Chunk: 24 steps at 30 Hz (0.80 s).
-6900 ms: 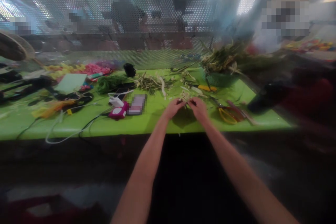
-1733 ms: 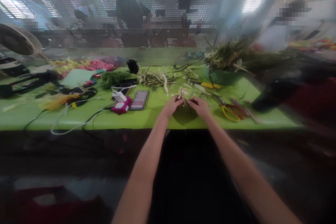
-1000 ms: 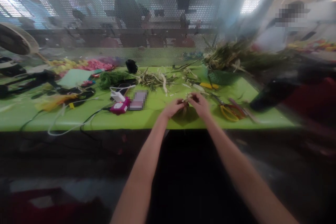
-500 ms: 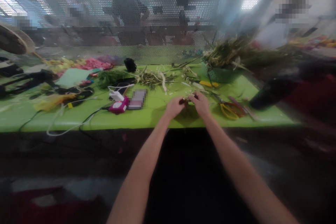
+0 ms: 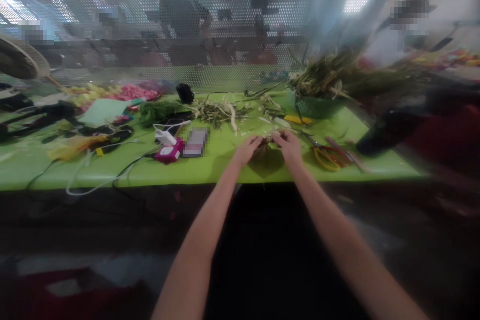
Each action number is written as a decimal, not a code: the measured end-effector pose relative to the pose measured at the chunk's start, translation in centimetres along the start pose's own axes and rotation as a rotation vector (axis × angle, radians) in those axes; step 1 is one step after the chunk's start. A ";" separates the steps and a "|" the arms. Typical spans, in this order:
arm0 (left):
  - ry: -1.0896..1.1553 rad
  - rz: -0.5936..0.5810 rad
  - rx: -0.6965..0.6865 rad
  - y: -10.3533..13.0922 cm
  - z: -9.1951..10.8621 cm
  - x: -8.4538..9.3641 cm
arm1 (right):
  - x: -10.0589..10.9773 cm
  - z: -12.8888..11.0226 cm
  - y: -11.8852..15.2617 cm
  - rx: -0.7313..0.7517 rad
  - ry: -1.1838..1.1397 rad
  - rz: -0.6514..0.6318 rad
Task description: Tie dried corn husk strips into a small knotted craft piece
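Both hands are low over the green table point(image 5: 210, 171) near its front edge. My left hand point(image 5: 249, 151) has its fingers closed at the left side of small pale plant pieces point(image 5: 268, 136). From the right, my right hand point(image 5: 288, 144) pinches the same pieces. The pieces are too small and blurred to make out one by one. Behind the hands lies a loose pile of pale and green stems point(image 5: 217, 112). Yellow-handled scissors point(image 5: 327, 158) rest just right of my right hand.
A phone point(image 5: 196, 142) and a magenta power adapter point(image 5: 169, 152) with cables lie to the left. A green basket point(image 5: 318, 105) of dried stems stands back right, near a yellow-handled tool point(image 5: 298, 119). A mesh screen point(image 5: 232, 72) rises behind. A person point(image 5: 390, 45) is at the right.
My left hand has shifted slightly, its fingers now reaching further forward over the plant pieces. My right hand has moved slightly right, and the gap between the hands looks a little wider.
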State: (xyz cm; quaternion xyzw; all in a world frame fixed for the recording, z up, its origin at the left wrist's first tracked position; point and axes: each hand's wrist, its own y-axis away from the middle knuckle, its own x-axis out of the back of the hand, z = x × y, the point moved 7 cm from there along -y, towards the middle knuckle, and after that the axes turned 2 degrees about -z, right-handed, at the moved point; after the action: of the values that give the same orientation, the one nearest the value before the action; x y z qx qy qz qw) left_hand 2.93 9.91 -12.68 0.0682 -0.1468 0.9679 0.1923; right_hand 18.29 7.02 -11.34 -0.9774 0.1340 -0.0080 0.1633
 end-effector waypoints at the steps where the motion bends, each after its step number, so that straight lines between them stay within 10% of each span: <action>1: 0.086 -0.026 0.043 0.0 -0.4 -0.1 | -0.1 -0.1 0.0 0.017 0.001 -0.013; 17: 0.301 -0.138 0.100 0.7 -0.1 -1.2 | -0.8 0.0 0.0 0.027 -0.040 -0.162; 24: -0.032 -0.038 -0.089 0.3 0.8 -1.2 | -0.6 0.4 0.0 -0.020 -0.044 -0.078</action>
State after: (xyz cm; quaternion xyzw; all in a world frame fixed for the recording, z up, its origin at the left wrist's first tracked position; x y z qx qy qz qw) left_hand 4.03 9.00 -12.24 0.0777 -0.1915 0.9554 0.2109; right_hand 17.71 7.32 -11.68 -0.9834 0.0920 0.0087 0.1559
